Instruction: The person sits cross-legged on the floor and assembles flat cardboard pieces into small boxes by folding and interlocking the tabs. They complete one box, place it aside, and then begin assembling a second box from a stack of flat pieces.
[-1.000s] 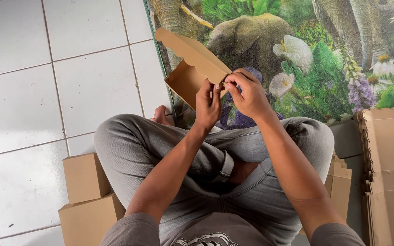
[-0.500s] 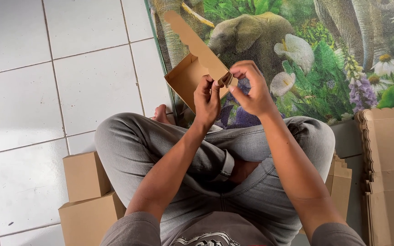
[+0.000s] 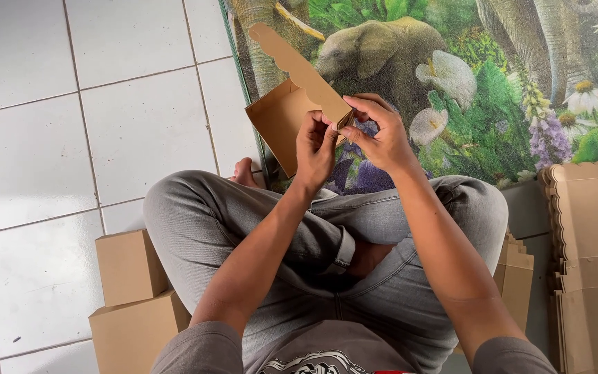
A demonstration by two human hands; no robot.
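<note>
Above the grey-trousered crossed legs, the half-folded brown cardboard box has tipped up since a second ago, its scalloped flap now on edge, with the left hand and right hand both in a pinching grip at its near corner, so folding is under way.

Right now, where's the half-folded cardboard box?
Upper centre of the head view: the cardboard box is held up over the knees by the left hand and right hand, in front of the elephant mat.
</note>
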